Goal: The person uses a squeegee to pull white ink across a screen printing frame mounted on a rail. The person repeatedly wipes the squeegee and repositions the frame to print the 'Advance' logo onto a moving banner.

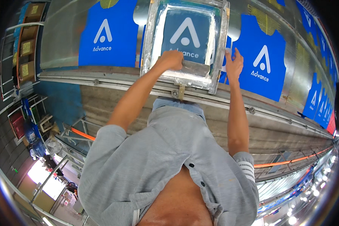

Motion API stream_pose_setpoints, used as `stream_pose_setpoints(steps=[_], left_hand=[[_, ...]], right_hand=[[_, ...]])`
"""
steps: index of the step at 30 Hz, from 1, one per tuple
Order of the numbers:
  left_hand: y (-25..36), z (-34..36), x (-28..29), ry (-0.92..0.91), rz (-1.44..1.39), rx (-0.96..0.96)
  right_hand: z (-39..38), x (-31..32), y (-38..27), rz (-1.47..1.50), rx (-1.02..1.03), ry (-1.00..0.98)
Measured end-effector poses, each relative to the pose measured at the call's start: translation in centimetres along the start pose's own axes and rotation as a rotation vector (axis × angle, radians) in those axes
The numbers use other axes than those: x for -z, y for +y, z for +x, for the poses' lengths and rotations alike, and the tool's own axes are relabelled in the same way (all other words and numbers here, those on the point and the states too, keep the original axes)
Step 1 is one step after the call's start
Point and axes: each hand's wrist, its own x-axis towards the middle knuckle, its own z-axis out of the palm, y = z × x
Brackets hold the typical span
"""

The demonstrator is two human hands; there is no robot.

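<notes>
A screen printing frame (147,49) with a metal rim lies on the long table in front of me. Its mesh shows a white triangular mark with a dot, and whitish ink or paste borders the mesh. My left hand (171,60) is closed on a squeegee (196,69), a wide flat bar that lies across the near part of the mesh. Just beyond the frame's right side is my right hand (234,64), with its fingers apart and nothing seen in them. It hovers over or touches the edge of a blue fabric piece (271,49); I cannot tell which.
Another printed blue fabric piece (109,52) lies left of the frame. More blue pieces (313,96) line the table to the right. A metal rail (120,84) runs along the table's near edge. Boxes stand on a rack (28,49) at far left.
</notes>
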Motion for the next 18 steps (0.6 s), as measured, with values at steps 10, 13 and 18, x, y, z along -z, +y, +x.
stream_pose_setpoints(steps=[10,13,18], left_hand=[[-3.8,13.6,13.2,-0.612,0.010,-0.145],[-3.8,15.5,18.4,-0.253,0.058,-0.112],[-3.4,16.0,17.4,0.394,0.162,-0.113]], right_hand=[[0.9,0.1,-1.9,0.503,-0.559,-0.258],[1.2,0.7,-3.7,0.487,-0.581,-0.251],[1.4,0.8,-3.2,0.491,-0.538,-0.228]])
